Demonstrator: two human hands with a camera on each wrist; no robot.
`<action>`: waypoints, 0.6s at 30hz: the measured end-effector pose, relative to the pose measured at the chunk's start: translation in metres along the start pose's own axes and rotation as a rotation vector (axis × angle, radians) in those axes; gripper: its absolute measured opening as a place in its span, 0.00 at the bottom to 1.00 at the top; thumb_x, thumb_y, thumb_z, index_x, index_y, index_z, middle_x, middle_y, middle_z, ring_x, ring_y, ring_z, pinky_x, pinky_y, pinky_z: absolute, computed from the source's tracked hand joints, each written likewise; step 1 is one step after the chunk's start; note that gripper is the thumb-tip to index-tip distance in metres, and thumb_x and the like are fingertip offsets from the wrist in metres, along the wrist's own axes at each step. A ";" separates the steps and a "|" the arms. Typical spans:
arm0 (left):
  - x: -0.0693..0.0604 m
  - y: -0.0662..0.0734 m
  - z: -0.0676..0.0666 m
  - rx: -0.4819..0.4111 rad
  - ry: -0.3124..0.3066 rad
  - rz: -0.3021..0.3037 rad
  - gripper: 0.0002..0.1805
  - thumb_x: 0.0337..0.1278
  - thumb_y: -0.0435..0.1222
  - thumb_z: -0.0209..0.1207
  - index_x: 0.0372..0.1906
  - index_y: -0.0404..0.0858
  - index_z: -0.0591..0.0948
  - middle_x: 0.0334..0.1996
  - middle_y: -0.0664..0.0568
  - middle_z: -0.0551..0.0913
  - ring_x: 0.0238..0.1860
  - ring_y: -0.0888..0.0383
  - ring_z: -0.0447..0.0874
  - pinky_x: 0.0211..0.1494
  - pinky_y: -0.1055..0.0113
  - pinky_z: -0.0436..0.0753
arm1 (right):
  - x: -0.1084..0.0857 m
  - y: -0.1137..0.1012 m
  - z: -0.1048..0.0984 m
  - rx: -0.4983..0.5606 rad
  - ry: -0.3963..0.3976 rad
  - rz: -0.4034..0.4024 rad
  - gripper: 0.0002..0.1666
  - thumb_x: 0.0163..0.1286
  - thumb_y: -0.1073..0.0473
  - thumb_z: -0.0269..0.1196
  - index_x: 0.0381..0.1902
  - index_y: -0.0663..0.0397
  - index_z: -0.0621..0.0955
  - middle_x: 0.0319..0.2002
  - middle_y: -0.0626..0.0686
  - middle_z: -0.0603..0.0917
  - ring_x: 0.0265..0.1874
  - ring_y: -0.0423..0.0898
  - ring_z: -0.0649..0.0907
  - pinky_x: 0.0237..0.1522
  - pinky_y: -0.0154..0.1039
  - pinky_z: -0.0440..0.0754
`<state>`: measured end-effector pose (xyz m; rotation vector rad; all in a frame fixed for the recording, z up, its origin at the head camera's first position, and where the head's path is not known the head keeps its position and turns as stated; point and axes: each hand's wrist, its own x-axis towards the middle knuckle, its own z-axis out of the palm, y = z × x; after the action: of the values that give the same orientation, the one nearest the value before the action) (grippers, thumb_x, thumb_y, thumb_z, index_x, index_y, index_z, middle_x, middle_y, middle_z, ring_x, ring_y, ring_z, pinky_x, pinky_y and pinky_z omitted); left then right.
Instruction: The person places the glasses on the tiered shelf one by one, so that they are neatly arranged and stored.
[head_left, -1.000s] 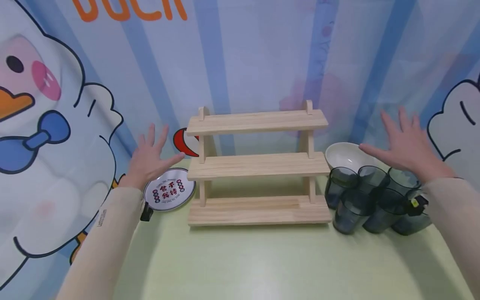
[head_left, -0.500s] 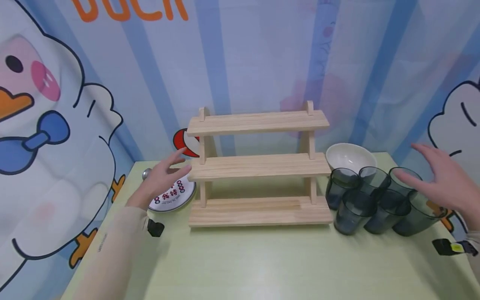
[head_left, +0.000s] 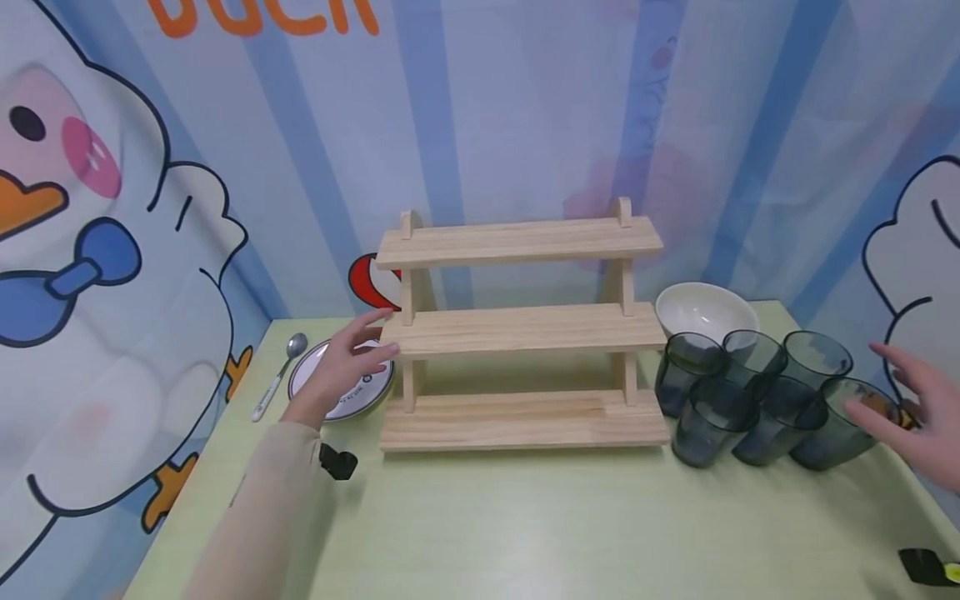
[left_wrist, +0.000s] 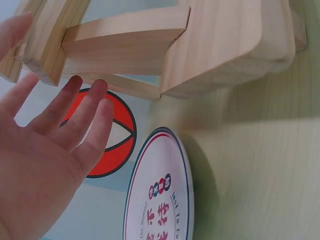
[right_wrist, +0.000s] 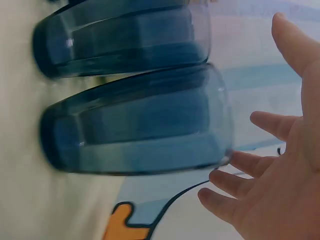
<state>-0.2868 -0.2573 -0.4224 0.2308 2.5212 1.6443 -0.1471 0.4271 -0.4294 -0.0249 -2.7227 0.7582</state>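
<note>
A three-tier wooden display rack (head_left: 525, 329) stands in the middle of the table. My left hand (head_left: 337, 375), fingers spread and extended, is at the left end of its middle tier; whether the fingertips touch the wood I cannot tell. Partly hidden behind that hand is a white plate (head_left: 360, 396), whose red characters show in the left wrist view. My right hand (head_left: 926, 417) hovers at the right-hand glass (head_left: 840, 433), thumb and fingers apart around the rim side, holding nothing. In the right wrist view the fingers lie beyond the rim of that tinted glass (right_wrist: 140, 125).
Several smoky blue-grey glasses (head_left: 712, 425) stand close together to the right of the rack. Behind them is a white bowl (head_left: 705, 310). A spoon (head_left: 279, 375) lies left of the plate. A printed curtain (head_left: 517, 108) borders the pale green table (head_left: 487, 525) at the back and sides.
Both hands have come down from spread, raised poses: the left has shifted right to the rack's end, the right has moved lower and outward beside the glasses. The objects stay put.
</note>
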 end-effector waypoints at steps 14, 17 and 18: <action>0.009 -0.011 0.014 -0.143 0.042 0.034 0.34 0.71 0.44 0.65 0.78 0.50 0.69 0.74 0.41 0.72 0.69 0.40 0.77 0.67 0.46 0.82 | -0.037 0.029 0.034 0.298 0.024 0.116 0.55 0.79 0.62 0.62 0.87 0.35 0.41 0.79 0.78 0.51 0.83 0.51 0.55 0.80 0.34 0.58; 0.008 -0.013 0.015 -0.167 0.046 0.028 0.34 0.72 0.43 0.64 0.78 0.50 0.68 0.74 0.42 0.71 0.69 0.41 0.77 0.68 0.46 0.82 | -0.037 0.029 0.038 0.332 0.034 0.145 0.57 0.77 0.62 0.64 0.86 0.33 0.41 0.82 0.71 0.49 0.83 0.47 0.54 0.62 0.09 0.60; 0.008 -0.013 0.015 -0.174 0.048 0.027 0.34 0.72 0.43 0.64 0.78 0.50 0.68 0.74 0.42 0.71 0.68 0.41 0.77 0.68 0.46 0.82 | -0.037 0.028 0.040 0.341 0.038 0.160 0.57 0.77 0.62 0.64 0.86 0.33 0.40 0.83 0.69 0.49 0.83 0.52 0.54 0.61 0.09 0.61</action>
<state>-0.2925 -0.2470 -0.4406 0.2107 2.3996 1.8889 -0.1258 0.4276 -0.4866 -0.1795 -2.5410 1.2442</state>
